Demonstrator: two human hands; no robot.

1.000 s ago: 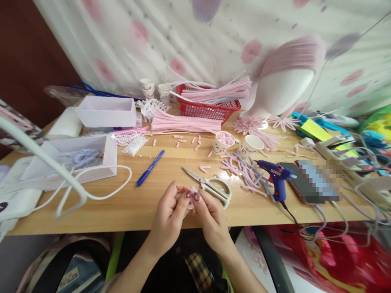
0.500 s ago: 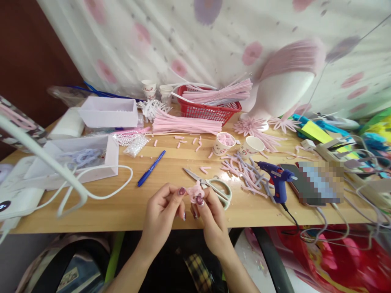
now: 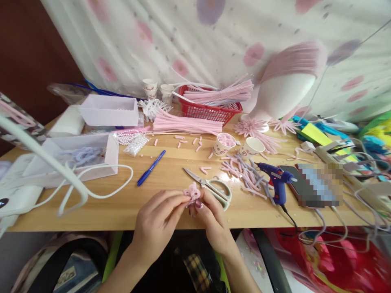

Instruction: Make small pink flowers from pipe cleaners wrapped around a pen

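Between my two hands, above the table's front edge, is a small pink pipe-cleaner flower (image 3: 192, 191) with rounded loops. My left hand (image 3: 160, 217) pinches it from the left, its fingertips partly hidden behind the flower. From the right, my right hand (image 3: 214, 219) grips its lower part between thumb and fingers. Just beyond my right hand lie scissors (image 3: 224, 191) with pale handles, blades pointing left. A short bent pink pipe-cleaner piece (image 3: 205, 169) rests past them. Farther back stand a paper cup (image 3: 221, 147) filled with pink curled pieces and another paper cup (image 3: 251, 147).
A blue glue gun (image 3: 278, 181) with a cord stands right, beside a phone (image 3: 302, 185). Cut pipe-cleaner pieces (image 3: 244, 173) lie in a pile. On the left are a blue pen (image 3: 151, 167) and a white box (image 3: 110, 156). A red basket (image 3: 210, 110) and mannequin head (image 3: 284, 93) stand behind.
My left hand has turned over and closed in on the flower, its back now facing up. The flower has tipped and shifted slightly left. My right hand keeps its hold.
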